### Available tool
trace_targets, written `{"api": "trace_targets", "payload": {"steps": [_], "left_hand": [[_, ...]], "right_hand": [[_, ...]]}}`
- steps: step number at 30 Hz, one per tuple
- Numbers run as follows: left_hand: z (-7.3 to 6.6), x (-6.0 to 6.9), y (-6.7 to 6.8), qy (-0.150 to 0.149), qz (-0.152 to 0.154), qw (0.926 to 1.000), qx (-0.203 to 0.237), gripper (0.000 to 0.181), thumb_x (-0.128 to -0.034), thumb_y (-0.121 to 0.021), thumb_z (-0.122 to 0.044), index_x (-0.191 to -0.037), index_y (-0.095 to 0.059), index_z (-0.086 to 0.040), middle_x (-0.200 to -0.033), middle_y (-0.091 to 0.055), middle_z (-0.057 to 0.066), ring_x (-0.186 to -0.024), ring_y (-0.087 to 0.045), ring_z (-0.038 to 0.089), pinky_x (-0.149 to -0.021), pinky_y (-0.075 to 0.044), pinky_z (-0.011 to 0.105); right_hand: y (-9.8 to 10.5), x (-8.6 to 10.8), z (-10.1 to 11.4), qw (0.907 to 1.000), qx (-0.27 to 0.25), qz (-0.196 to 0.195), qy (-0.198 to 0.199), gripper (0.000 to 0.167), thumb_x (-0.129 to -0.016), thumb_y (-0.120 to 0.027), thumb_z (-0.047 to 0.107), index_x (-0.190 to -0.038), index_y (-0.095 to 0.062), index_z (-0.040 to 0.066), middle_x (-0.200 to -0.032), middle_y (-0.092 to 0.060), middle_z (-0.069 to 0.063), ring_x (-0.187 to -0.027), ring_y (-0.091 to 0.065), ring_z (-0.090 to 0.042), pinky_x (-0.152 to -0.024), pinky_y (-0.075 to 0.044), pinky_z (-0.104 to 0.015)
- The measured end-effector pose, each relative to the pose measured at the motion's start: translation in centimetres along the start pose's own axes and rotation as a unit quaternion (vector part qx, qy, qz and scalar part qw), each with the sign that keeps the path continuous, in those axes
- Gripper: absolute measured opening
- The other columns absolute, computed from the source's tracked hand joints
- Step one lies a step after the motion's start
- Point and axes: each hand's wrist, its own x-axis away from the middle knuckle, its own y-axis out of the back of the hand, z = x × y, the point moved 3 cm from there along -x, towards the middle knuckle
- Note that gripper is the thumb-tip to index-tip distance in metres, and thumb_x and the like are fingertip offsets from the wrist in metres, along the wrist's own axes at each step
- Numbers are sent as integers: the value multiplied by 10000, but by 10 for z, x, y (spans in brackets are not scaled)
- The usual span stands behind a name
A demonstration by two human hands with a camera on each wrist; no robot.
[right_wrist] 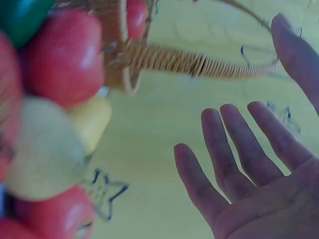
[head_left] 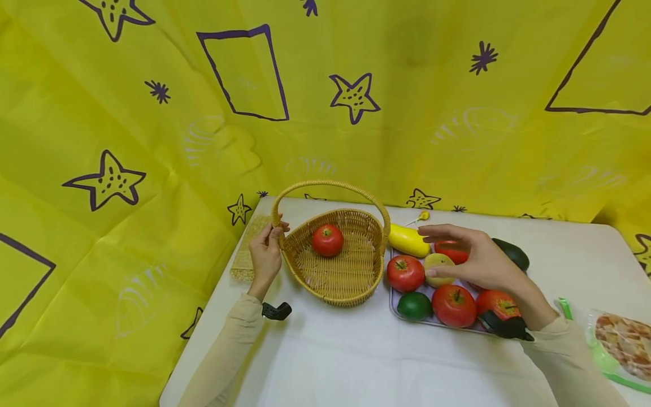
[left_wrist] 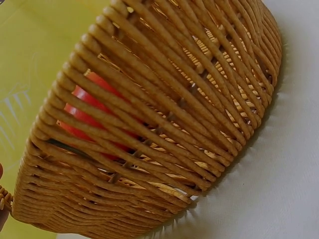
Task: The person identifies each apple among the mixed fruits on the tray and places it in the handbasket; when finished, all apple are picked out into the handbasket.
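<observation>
A heart-shaped wicker basket stands on the table, with one red apple inside. My left hand grips the base of its arched handle on the left side. In the left wrist view the apple shows through the basket's woven wall. Over a pale tray of fruit hovers my right hand, holding nothing. Its fingers are extended and spread in the right wrist view. Closest to it is a pale yellow fruit, with red apples around that.
Also on the tray are a green fruit, a long yellow item and a dark green item. Left of the basket lies a tan textured strip. A green-edged package lies at the right. A yellow patterned cloth hangs behind.
</observation>
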Motion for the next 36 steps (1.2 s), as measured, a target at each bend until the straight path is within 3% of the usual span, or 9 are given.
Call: {"api": "trace_targets", "payload": {"steps": [9,13,17,21,24,27,30,34,36], "left_hand": [[-1,1,0,147,25,9998,-160,318,-1099,-556,-103,-1345,-694,45,-1114,-722,345,-1038,-740,414,-976,-584,176],[-1,2,0,212,14,9997,-119,311,-1100,-549,-73,-1345,-694,53,-1114,-734,330,-1037,-729,433,-976,-579,170],[-2,4,1,265,-24,9996,-63,322,-1103,-543,-75,-1360,-680,64,-1121,-745,307,-1008,-754,221,-979,-582,178],[-2,3,0,248,-7,9997,-77,334,-1105,-542,-92,-1367,-671,70,-1123,-742,306,-1012,-747,153,-982,-578,176],[-3,2,0,198,-17,9998,-97,328,-1101,-543,-84,-1356,-677,74,-1113,-740,316,-1031,-753,282,-971,-580,169],[-2,2,1,185,-63,9997,-112,322,-1098,-544,-76,-1349,-686,68,-1107,-740,319,-1038,-740,375,-968,-583,172],[-1,3,1,224,-100,9996,-133,322,-1101,-542,-82,-1354,-689,51,-1111,-744,306,-1031,-744,349,-978,-581,177],[-1,2,0,228,-96,9997,-87,320,-1104,-541,-86,-1353,-690,50,-1114,-749,295,-1031,-744,346,-981,-584,186],[-2,2,-1,216,-78,9997,-117,313,-1102,-546,-88,-1342,-700,42,-1110,-753,287,-1036,-739,379,-974,-586,182]], "right_hand": [[16,51,-39,9949,478,-773,-447,790,-752,-987,174,-1460,-639,157,-1410,-640,208,-1206,-581,81,-941,-436,-45],[20,74,-53,9892,605,-919,-970,830,-777,-975,216,-1510,-590,157,-1471,-614,87,-1324,-594,-347,-1073,-558,-523],[19,93,-66,9837,689,-993,-1332,836,-811,-952,239,-1531,-549,103,-1506,-573,-220,-1280,-526,-632,-925,-431,-852],[14,109,-80,9762,975,-1161,-1549,797,-820,-946,261,-1485,-572,30,-1444,-586,-336,-1221,-558,-621,-963,-606,-254],[9,118,-89,9716,1094,-1342,-1616,760,-814,-949,251,-1450,-603,23,-1407,-605,-340,-1188,-560,-548,-790,-340,85],[6,124,-95,9698,1106,-1492,-1579,741,-811,-949,224,-1440,-610,26,-1392,-612,-329,-1180,-537,-478,-801,-299,103],[4,127,-99,9681,1050,-1663,-1552,698,-815,-948,216,-1409,-629,34,-1351,-637,-271,-1200,-575,-122,-815,-329,99],[3,132,-102,9690,753,-1771,-1551,617,-840,-929,196,-1363,-653,20,-1231,-668,162,-1076,-391,294,-798,-417,66],[2,136,-103,9698,617,-1705,-1631,572,-871,-904,198,-1357,-665,13,-1182,-580,374,-1053,-411,307,-772,-451,39]]}}
